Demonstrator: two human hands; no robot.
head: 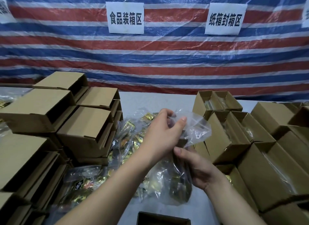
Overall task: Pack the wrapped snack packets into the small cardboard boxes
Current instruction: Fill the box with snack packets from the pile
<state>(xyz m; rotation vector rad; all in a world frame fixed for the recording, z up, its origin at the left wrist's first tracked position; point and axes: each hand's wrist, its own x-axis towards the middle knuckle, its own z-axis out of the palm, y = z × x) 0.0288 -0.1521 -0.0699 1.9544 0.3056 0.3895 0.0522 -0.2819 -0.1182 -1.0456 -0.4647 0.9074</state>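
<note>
Both hands meet over the middle of the counter [160,97], each with a grip on the same clear plastic bag [192,129] of wrapped snack packets. Left hand [164,132], reaching in from the lower left, has its thumb and fingers curled round the loose, crumpled top of the bag, the thumb tip showing against the film. Right hand [199,169] comes up from the lower right and holds the bag's fuller lower part, fingers wrapped round it and the thumb laid across the front; dark and gold packets show blurred through the plastic there. Under and to the left of the hands lies a heap of more bagged packets [127,141], gold and black wrappers inside clear film, spread across the pale counter between the two groups of boxes. On the left stands a stack of closed small cardboard boxes [87,124], piled several layers high. On the right is a cluster of open boxes [224,136] standing side by side, some showing plastic film inside. At the bottom edge, just beneath the forearms, the dark mouth of another open box [163,219] is partly in view. Behind the counter hangs a red, white and blue striped tarpaulin [167,57] bearing white paper signs [125,18] with printed black characters.
</note>
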